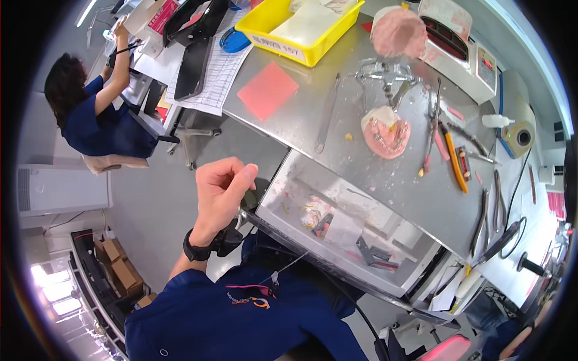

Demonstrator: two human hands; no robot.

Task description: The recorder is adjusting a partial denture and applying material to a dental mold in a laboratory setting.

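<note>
Curled into a loose fist, my left hand (224, 191) hovers beside the left end of an open drawer (346, 240). Its thumb lies against the bent fingers, and whatever may be inside them is hidden. A black watch and a small black device sit on that wrist. My right hand is out of the picture. On the metal bench (283, 132) beyond the drawer stands an opened articulator (388, 75). It carries a pink-and-white dental model (387, 135) in front and a pink cast (398, 33) at the back. A metal spatula (328, 114) lies left of it.
A pink wax sheet (268, 90) and a yellow tray (313, 51) lie on the bench. Right of the articulator are orange-handled pliers (454, 159), several slim tools and a white heater box (466, 66). Scraps fill the drawer. A co-worker (99, 114) sits far left.
</note>
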